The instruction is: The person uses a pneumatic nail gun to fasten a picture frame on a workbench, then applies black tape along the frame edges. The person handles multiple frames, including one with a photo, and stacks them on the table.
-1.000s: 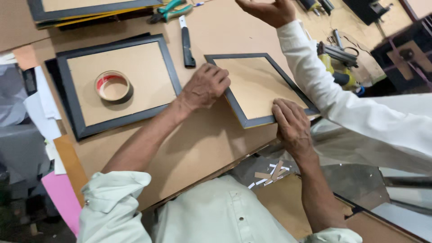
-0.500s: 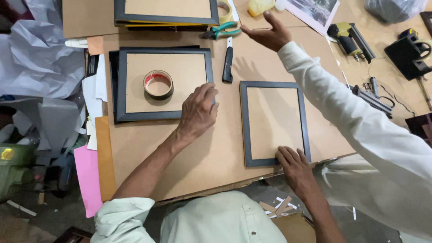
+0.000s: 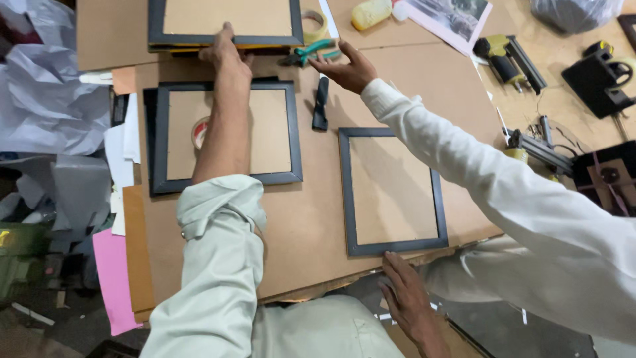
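My left hand (image 3: 226, 52) reaches far forward, its fingers laid on the lower rail of a black picture frame (image 3: 156, 21) at the back of the board table (image 3: 311, 219). My forearm crosses a second black frame (image 3: 292, 132), and a roll of tape (image 3: 197, 131) lying in it is partly hidden. At the table's near edge my right hand (image 3: 405, 295) rests flat, just below a third black frame (image 3: 345, 192), holding nothing. A co-worker's hand (image 3: 346, 66) in a white sleeve reaches in from the right beside green-handled pliers (image 3: 311, 52).
A black knife (image 3: 320, 103) lies between the two nearer frames. A yellow bottle (image 3: 371, 12), a nail gun (image 3: 507, 59) and other tools sit at the back right. Crumpled grey paper (image 3: 46, 93) and a pink sheet (image 3: 109, 278) lie on the left.
My left hand left the table between the frames and stretched forward to the far frame. My right hand slid off the near frame to the table edge. The co-worker's hand stays near the pliers.
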